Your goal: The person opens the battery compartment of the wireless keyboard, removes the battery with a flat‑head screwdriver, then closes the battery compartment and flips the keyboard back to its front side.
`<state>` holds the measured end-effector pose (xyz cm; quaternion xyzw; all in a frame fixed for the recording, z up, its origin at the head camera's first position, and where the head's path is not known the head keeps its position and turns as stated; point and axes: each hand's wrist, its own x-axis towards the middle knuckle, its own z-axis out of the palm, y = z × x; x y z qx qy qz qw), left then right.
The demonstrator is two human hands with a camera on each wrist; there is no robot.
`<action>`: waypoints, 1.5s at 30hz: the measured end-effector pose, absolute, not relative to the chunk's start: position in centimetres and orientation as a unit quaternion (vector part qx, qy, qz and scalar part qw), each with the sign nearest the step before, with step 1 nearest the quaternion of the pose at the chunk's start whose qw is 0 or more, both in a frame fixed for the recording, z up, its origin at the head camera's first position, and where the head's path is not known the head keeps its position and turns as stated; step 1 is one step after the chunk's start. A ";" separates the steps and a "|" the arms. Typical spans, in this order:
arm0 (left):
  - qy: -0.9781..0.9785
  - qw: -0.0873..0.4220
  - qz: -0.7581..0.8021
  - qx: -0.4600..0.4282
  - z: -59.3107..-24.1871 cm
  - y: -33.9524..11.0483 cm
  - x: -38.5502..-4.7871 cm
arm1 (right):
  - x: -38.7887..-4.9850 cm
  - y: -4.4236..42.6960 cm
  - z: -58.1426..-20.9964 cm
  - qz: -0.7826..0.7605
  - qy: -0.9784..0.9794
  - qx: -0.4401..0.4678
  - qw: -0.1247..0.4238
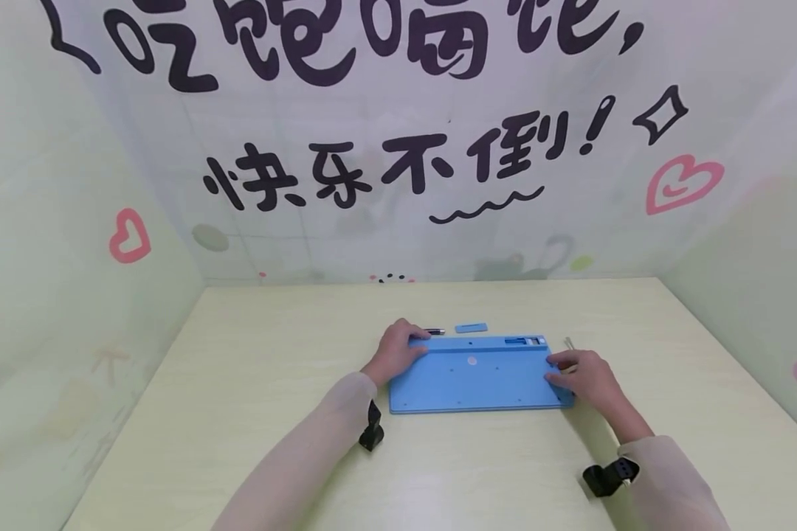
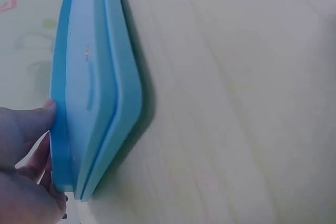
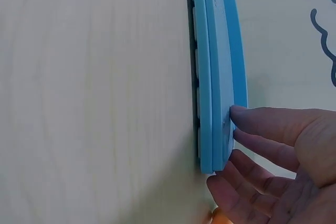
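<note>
Here, 2 hands (image 1: pixel 395 349) (image 1: pixel 587 376), 1 kbd (image 1: pixel 481 383)

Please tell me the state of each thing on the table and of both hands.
Keyboard: face down.
Compartment: open.
Cover: off, lying behind keyboard.
Dark rod: lying, partly hidden.
Pale rod: partly hidden.
Left hand: holding keyboard's left end.
Right hand: holding keyboard's right end.

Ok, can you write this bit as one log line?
left hand: grips blue keyboard, left end | right hand: grips right end | keys: facing down | slot: open | small blue piece: beyond keyboard
</note>
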<state>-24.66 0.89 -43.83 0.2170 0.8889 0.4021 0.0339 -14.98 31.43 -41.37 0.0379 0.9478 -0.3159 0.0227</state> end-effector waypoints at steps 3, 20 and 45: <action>0.884 0.043 0.414 0.212 -43.8 0.8 -24.7 | -15.1 31.5 -41.2 -0.324 0.944 0.047 0.032; 0.868 0.069 0.447 0.204 -44.0 0.4 -24.8 | -17.9 30.1 -39.7 -0.320 0.947 0.005 0.011; 0.871 0.080 0.451 0.178 -44.1 0.6 -24.9 | -23.4 27.2 -38.3 -0.315 0.947 -0.026 0.048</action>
